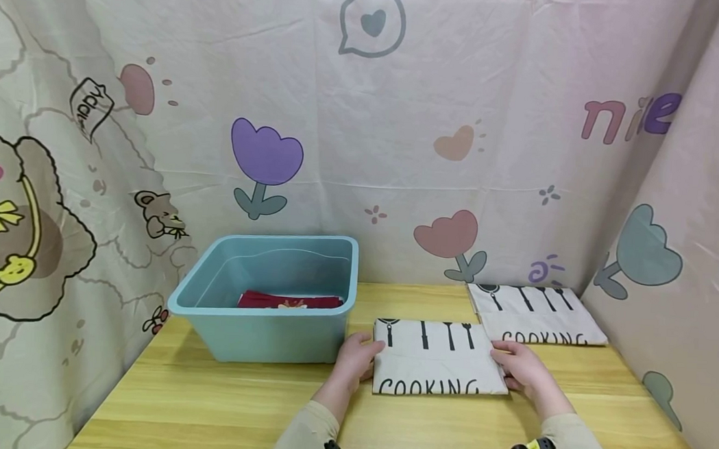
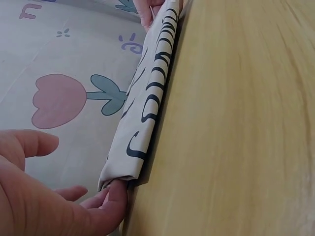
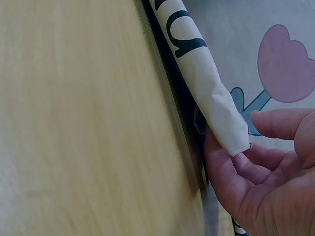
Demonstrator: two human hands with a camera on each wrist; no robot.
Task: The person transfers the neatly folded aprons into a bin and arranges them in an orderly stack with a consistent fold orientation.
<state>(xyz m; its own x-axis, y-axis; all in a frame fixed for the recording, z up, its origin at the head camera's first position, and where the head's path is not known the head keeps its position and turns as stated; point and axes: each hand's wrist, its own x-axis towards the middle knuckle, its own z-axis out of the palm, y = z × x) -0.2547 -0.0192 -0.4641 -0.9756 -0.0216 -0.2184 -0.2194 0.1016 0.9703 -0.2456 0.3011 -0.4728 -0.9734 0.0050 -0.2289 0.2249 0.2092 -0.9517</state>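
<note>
A folded white cloth [image 1: 434,363], printed with black utensils and the word COOKING, lies flat between my two hands in the head view. My left hand [image 1: 358,355] holds its left edge. The left wrist view shows fingers [image 2: 117,199] curled under that edge, with the thumb apart above. On the opposite side my right hand [image 1: 524,365] holds the right edge. Its fingers [image 3: 224,172] bend beneath the cloth's end [image 3: 226,128], and the thumb stands off it in the right wrist view. A dark gap runs below the cloth in both wrist views.
A blue plastic bin [image 1: 266,335] stands on the wooden table [image 1: 231,409] at left, with a dark red folded cloth [image 1: 268,301] inside. Another folded COOKING cloth [image 1: 536,318] lies at the back right. Printed curtains [image 1: 391,116] enclose the table's back and sides.
</note>
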